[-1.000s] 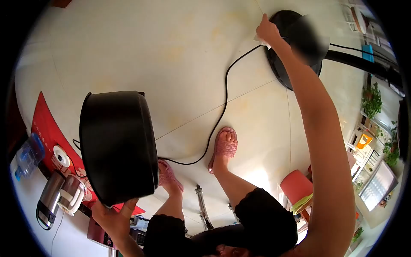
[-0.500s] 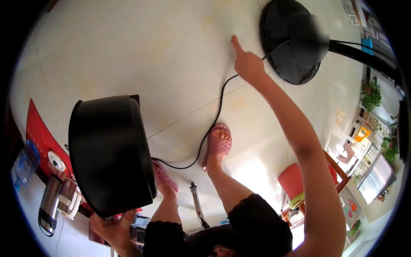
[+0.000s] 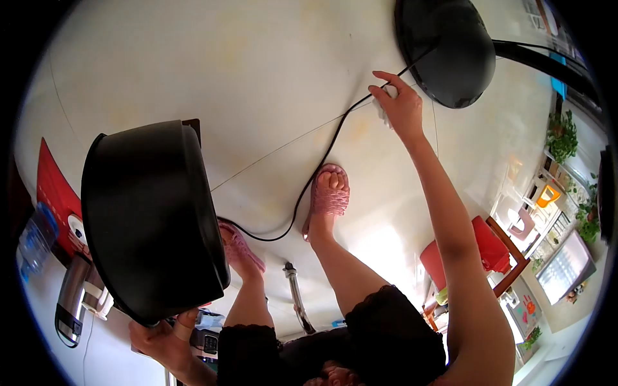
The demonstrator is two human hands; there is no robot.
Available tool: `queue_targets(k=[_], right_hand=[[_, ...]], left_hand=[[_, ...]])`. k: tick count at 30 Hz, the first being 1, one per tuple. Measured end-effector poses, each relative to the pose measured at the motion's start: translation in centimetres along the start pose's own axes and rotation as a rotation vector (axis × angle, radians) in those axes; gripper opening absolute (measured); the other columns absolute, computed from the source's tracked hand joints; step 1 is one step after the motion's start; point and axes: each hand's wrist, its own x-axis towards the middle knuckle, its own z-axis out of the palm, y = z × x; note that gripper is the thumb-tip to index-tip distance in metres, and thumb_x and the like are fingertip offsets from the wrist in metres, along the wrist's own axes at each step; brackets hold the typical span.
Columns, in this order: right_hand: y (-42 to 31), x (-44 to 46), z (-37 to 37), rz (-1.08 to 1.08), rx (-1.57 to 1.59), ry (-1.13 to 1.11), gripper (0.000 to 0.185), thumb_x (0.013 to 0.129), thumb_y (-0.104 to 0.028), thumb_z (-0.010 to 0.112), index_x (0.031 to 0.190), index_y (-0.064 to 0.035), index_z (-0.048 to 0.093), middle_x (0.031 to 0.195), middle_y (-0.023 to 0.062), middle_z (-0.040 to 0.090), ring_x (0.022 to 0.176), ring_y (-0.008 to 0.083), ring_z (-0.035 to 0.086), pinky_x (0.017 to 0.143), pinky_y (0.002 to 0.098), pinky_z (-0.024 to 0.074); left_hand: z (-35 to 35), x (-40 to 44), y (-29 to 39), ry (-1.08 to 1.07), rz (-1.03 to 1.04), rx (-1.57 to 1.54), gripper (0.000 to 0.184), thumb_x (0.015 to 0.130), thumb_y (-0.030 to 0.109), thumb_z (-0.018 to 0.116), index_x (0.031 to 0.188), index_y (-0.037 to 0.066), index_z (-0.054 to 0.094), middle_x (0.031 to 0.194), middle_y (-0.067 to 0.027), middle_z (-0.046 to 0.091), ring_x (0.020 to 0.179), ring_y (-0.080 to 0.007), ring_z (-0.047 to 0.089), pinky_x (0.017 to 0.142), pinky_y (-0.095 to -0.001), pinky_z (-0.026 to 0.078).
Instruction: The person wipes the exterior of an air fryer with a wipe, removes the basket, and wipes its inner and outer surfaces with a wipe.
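At the lower left, my left hand (image 3: 168,344) grips the near edge of a large black bin-like container (image 3: 151,215), which is tipped on its side in the air. My right hand (image 3: 398,106) is at the upper right beside a black cord (image 3: 333,138), thumb and forefinger bent toward each other with a gap at the tips. A crumpled white tissue (image 3: 384,108) is held in the palm under the fingers. The cord runs from a round black base (image 3: 447,55) down past my feet. Whether my fingertips touch the cord is not clear.
Both feet in pink sandals (image 3: 329,193) rest on the pale tiled floor (image 3: 257,77). A metal chair leg (image 3: 295,296) stands between my legs. At the left are a red mat (image 3: 56,193), a steel kettle (image 3: 74,296) and a clear plastic bottle (image 3: 38,241). A red stool (image 3: 483,248) is at the right.
My right hand has come back from over the base, and its pointing finger has curled in beside the cord. The black container has shifted a little left in my left hand.
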Motion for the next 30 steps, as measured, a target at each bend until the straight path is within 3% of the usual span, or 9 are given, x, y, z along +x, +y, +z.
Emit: queue_targets(k=[6, 8, 11, 18, 21, 24, 27, 28, 30], right_hand=[[1.6, 1.7, 2.1, -0.041, -0.187, 0.049, 0.068, 0.069, -0.049, 0.080, 0.123, -0.0093, 0.065, 0.098, 0.0151, 0.071, 0.090, 0.0288, 0.068, 0.079, 0.0389, 0.0531], [1.2, 1.7, 3.8, -0.166, -0.360, 0.175, 0.082, 0.067, -0.058, 0.078, 0.127, -0.0047, 0.062, 0.095, 0.0155, 0.072, 0.092, 0.0267, 0.069, 0.081, 0.0367, 0.0524], [-1.5, 0.9, 5.0, -0.103, -0.347, 0.151, 0.085, 0.065, -0.060, 0.078, 0.127, -0.0046, 0.061, 0.109, 0.0173, 0.069, 0.108, 0.0314, 0.064, 0.090, 0.0395, 0.0500], [-1.6, 1.9, 7.9, 0.021, -0.248, 0.276, 0.031, 0.078, -0.043, 0.073, 0.098, -0.0188, 0.071, 0.089, 0.0060, 0.071, 0.088, 0.0246, 0.066, 0.074, 0.0380, 0.0502], [-1.3, 2.4, 8.3, -0.006, -0.262, 0.290, 0.021, 0.079, -0.037, 0.072, 0.093, -0.0212, 0.073, 0.087, 0.0082, 0.070, 0.087, 0.0271, 0.066, 0.074, 0.0386, 0.0499], [1.1, 2.8, 8.1, -0.318, -0.271, 0.355, 0.014, 0.081, -0.029, 0.072, 0.087, -0.0156, 0.071, 0.087, 0.0052, 0.071, 0.079, 0.0233, 0.066, 0.071, 0.0362, 0.0515], [1.8, 1.1, 5.6, -0.023, 0.391, 0.067, 0.014, 0.085, -0.022, 0.068, 0.088, -0.0093, 0.070, 0.085, 0.0043, 0.071, 0.073, 0.0155, 0.062, 0.066, 0.0309, 0.0506], [1.2, -0.5, 4.2, -0.008, 0.530, 0.009, 0.013, 0.089, -0.017, 0.063, 0.088, -0.0037, 0.067, 0.083, 0.0036, 0.070, 0.071, 0.0098, 0.058, 0.062, 0.0268, 0.0486], [1.7, -2.8, 2.5, 0.059, 0.668, -0.008, 0.011, 0.090, -0.014, 0.062, 0.089, -0.0034, 0.065, 0.083, 0.0033, 0.069, 0.071, 0.0097, 0.057, 0.061, 0.0263, 0.0478]], left_hand=[[0.5, -2.1, -0.7, 0.052, -0.085, -0.014, 0.050, 0.057, 0.011, 0.094, 0.093, 0.000, 0.061, 0.094, -0.0076, 0.065, 0.091, -0.0191, 0.060, 0.085, -0.0319, 0.046], [0.1, -3.1, -2.7, 0.051, -0.041, -0.010, 0.060, 0.055, 0.014, 0.094, 0.103, -0.003, 0.062, 0.097, -0.0095, 0.067, 0.088, -0.0194, 0.063, 0.083, -0.0291, 0.048], [-0.1, -4.2, -3.7, 0.048, -0.027, -0.029, 0.063, 0.055, 0.013, 0.092, 0.108, -0.003, 0.062, 0.097, -0.0102, 0.068, 0.085, -0.0198, 0.064, 0.082, -0.0281, 0.050], [-0.3, -5.0, -3.2, 0.055, -0.115, -0.030, 0.060, 0.055, 0.013, 0.090, 0.106, -0.003, 0.063, 0.096, -0.0101, 0.068, 0.084, -0.0199, 0.064, 0.083, -0.0325, 0.049], [0.0, -5.2, -2.4, 0.088, -0.130, -0.153, 0.047, 0.056, 0.011, 0.095, 0.089, 0.001, 0.063, 0.090, -0.0061, 0.067, 0.085, -0.0168, 0.061, 0.079, -0.0247, 0.044], [-1.0, -5.5, -3.5, 0.114, -0.054, -0.090, 0.050, 0.055, 0.015, 0.096, 0.089, 0.001, 0.062, 0.089, -0.0052, 0.067, 0.084, -0.0147, 0.060, 0.078, -0.0235, 0.044], [-1.9, -5.6, -4.4, 0.078, 0.000, 0.002, 0.053, 0.054, 0.018, 0.096, 0.091, 0.000, 0.062, 0.088, -0.0037, 0.066, 0.079, -0.0125, 0.059, 0.072, -0.0202, 0.042], [-1.8, -5.6, -4.3, 0.079, 0.008, 0.023, 0.053, 0.054, 0.018, 0.096, 0.091, 0.000, 0.062, 0.087, -0.0035, 0.066, 0.076, -0.0118, 0.059, 0.070, -0.0196, 0.042], [-1.5, -5.6, -3.9, 0.077, 0.030, 0.060, 0.053, 0.054, 0.018, 0.096, 0.091, 0.000, 0.062, 0.085, -0.0030, 0.065, 0.072, -0.0104, 0.057, 0.066, -0.0183, 0.040]])
